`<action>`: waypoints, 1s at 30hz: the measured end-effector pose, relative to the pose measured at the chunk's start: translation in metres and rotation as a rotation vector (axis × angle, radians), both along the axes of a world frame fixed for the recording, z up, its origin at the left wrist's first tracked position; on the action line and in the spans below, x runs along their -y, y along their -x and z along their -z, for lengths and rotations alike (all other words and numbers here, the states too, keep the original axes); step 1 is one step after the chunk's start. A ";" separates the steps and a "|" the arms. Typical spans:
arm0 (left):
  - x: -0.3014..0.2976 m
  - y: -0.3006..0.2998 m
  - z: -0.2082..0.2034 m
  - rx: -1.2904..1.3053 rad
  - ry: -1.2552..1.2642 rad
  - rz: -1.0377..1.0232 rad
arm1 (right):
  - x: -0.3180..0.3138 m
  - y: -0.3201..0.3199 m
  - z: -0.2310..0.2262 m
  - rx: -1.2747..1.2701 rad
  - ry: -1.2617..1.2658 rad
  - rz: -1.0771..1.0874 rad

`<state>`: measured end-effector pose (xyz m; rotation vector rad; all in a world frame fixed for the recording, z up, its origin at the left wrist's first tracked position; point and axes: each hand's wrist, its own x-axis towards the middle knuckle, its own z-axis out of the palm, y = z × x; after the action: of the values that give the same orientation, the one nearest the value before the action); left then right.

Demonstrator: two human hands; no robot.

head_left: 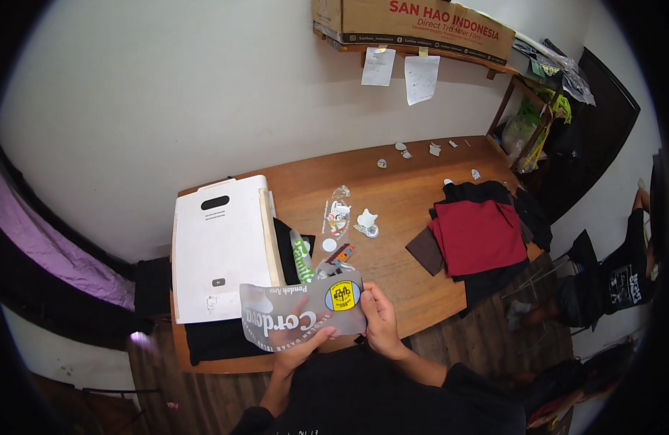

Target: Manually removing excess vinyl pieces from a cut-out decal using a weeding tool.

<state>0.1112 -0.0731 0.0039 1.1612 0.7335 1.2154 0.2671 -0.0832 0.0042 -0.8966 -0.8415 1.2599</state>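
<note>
Over the table's near edge I hold a translucent transfer film sheet (276, 337) with white lettering and a round yellow and blue emblem. My left hand (303, 353) pinches its lower edge, thumb on top. My right hand (380, 321) grips its right end beside the emblem. Just beyond the sheet lie a film with green lettering (302, 259) and a small colourful printed piece (341, 255). To the left stands a large white flat-topped case (226, 254) with a dark oval slot, and black cloth (215, 342) shows under its near edge.
Folded garments, a dark red one (479, 235) uppermost, are stacked at the right of the wooden table (400, 272). Cut-out stickers (366, 221) and film scraps lie across its middle and back. A long cardboard box (429, 29) sits on a wall shelf. At far right is another person (613, 279).
</note>
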 end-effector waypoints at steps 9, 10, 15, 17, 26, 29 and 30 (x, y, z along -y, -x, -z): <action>0.002 0.002 0.003 0.001 0.136 0.008 | -0.006 0.000 0.004 0.015 -0.037 0.019; 0.002 0.002 0.003 0.001 0.140 0.012 | -0.006 0.000 0.004 0.015 -0.037 0.018; 0.003 0.001 0.000 0.017 0.144 0.029 | -0.008 -0.004 0.015 0.044 -0.036 0.053; 0.003 0.001 -0.002 -0.023 0.090 0.031 | -0.007 -0.010 0.010 0.046 -0.008 0.054; 0.005 0.003 0.005 0.035 0.166 0.028 | -0.008 -0.019 -0.009 -0.086 0.003 -0.041; 0.004 0.002 0.003 0.085 0.164 0.043 | 0.001 -0.015 0.002 -0.038 0.080 -0.067; 0.003 0.002 0.003 0.085 0.164 0.045 | 0.002 -0.015 0.003 -0.038 0.081 -0.065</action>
<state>0.1090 -0.0760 0.0012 0.9797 0.7252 1.1384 0.2817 -0.0851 0.0015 -0.9131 -0.8001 1.3715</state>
